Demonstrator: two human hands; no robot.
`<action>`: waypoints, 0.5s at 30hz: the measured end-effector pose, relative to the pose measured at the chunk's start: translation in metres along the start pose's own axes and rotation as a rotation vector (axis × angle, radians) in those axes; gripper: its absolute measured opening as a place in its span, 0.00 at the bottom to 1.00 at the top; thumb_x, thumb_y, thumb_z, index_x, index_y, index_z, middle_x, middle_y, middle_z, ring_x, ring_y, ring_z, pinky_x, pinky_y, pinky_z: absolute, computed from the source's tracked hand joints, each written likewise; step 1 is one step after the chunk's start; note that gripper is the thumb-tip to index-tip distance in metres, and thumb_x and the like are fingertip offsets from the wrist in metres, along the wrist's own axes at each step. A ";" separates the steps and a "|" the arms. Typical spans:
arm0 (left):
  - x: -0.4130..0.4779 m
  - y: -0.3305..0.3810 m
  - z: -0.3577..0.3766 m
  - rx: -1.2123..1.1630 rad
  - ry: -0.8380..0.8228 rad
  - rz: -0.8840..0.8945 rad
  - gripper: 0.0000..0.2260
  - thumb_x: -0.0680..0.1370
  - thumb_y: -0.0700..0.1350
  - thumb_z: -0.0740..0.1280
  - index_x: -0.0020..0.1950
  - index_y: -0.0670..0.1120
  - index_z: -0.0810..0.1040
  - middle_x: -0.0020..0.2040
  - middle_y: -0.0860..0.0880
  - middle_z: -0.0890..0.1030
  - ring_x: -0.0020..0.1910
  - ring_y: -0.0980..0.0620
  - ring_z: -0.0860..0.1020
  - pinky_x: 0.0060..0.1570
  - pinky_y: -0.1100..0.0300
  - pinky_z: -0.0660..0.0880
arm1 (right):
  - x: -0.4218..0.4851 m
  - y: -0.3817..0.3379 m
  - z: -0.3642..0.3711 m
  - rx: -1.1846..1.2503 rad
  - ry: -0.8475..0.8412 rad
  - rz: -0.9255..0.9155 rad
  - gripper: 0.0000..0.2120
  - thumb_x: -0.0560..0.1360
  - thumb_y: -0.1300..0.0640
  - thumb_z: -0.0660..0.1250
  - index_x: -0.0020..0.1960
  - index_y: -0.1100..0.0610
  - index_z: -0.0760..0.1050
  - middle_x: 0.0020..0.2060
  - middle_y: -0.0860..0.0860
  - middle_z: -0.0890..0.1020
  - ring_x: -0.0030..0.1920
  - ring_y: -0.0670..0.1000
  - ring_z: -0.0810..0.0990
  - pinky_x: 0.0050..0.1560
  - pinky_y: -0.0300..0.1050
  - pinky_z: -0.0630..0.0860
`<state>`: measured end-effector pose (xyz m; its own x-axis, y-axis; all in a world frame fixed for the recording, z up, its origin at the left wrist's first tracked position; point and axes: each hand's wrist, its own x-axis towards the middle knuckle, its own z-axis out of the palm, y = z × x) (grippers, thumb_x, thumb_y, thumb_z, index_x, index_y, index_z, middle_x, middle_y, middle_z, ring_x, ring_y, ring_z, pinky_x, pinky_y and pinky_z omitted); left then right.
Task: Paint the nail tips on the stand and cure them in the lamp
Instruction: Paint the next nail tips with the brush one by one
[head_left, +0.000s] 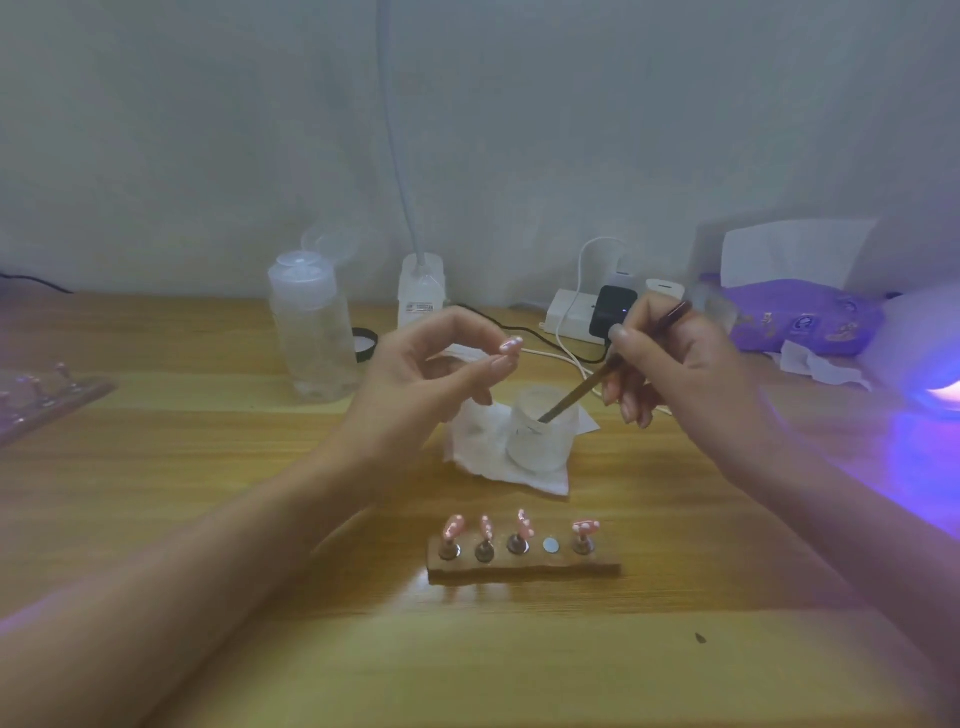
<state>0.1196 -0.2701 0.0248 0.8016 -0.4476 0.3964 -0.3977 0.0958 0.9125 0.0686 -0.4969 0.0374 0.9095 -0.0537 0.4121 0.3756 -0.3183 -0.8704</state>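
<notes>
Up above the stand (519, 571), left hand (431, 374) pinched one tip (511, 345) while right hand (675, 364) gripped the brush (576, 389), bristles down in the jar (545, 441), I think. Wiping excess on the rim looked wise before painting.

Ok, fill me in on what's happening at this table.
A person is painting nail tips. The left hand pinches one pink nail tip in the air. The right hand holds a brush with its end dipped in a small jar. The stand in front holds four pink tips, and one slot is empty. The lamp glows purple at the right edge; nothing can be seen inside it.
</notes>
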 end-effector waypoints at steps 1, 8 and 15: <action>0.000 -0.003 0.000 0.006 0.005 -0.009 0.04 0.72 0.53 0.76 0.41 0.56 0.82 0.47 0.54 0.84 0.33 0.56 0.78 0.30 0.69 0.70 | 0.000 0.001 0.001 0.002 -0.008 0.007 0.13 0.81 0.57 0.62 0.37 0.52 0.70 0.29 0.56 0.80 0.25 0.52 0.76 0.25 0.40 0.72; -0.005 -0.013 0.004 0.059 0.037 -0.033 0.05 0.71 0.49 0.74 0.43 0.50 0.83 0.47 0.50 0.85 0.30 0.55 0.77 0.30 0.70 0.72 | -0.002 0.004 -0.002 0.118 0.063 0.073 0.12 0.81 0.56 0.64 0.39 0.54 0.71 0.28 0.56 0.80 0.24 0.50 0.75 0.24 0.39 0.71; -0.011 -0.023 0.007 0.114 0.107 -0.049 0.01 0.75 0.42 0.74 0.45 0.48 0.85 0.46 0.57 0.84 0.30 0.59 0.77 0.33 0.69 0.74 | -0.014 0.024 -0.008 0.337 0.304 0.128 0.13 0.83 0.58 0.60 0.39 0.52 0.70 0.27 0.52 0.79 0.25 0.48 0.74 0.24 0.36 0.69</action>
<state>0.1169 -0.2737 -0.0012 0.8619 -0.3516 0.3655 -0.4001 -0.0285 0.9160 0.0630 -0.5115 0.0129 0.8779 -0.3635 0.3118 0.3460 0.0314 -0.9377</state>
